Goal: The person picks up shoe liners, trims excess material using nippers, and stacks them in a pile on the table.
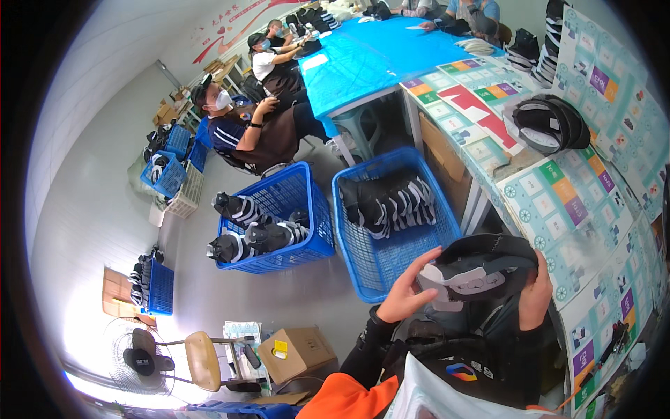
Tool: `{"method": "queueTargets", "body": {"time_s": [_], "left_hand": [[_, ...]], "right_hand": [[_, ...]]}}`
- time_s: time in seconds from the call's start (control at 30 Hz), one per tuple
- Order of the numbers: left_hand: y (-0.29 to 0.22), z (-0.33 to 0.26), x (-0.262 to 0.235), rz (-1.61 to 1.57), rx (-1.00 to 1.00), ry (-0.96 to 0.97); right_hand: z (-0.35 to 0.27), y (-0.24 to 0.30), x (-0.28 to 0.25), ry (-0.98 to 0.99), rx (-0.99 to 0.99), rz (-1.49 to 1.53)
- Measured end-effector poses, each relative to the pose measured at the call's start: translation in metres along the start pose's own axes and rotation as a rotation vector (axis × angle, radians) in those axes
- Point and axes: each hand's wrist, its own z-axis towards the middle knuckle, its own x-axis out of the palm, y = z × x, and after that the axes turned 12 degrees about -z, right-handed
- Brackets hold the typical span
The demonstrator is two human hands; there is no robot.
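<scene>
A black shoe upper with grey and white panels is held up in front of my body, between both hands. At its left, white-panelled end, my left hand is closed on it with the thumb extended along the near side. My right hand grips the black right end; some of its fingers are hidden behind the upper. Another black shoe upper lies on the patterned worktable to my right, beyond the held one.
Ahead, a blue basket holds a row of shoe uppers. Left of it stands another blue basket with more uppers. Co-workers sit along a blue-topped table. A cardboard box, a chair and a fan stand at the lower left.
</scene>
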Motion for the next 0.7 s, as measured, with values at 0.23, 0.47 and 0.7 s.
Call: {"method": "queueTargets", "body": {"time_s": [0.23,0.47,0.7], "left_hand": [[0.005,0.022,0.016,0.227,-0.014,-0.381],[0.021,0.012,0.004,0.376,-0.025,-0.445],[0.023,0.003,-0.001,0.449,-0.048,-0.491]], "right_hand": [[0.016,0.014,-0.029,0.205,-0.116,0.101],[0.037,0.024,-0.072,0.602,-0.565,1.410],[0.054,0.031,-0.107,1.191,-1.436,1.555]]}}
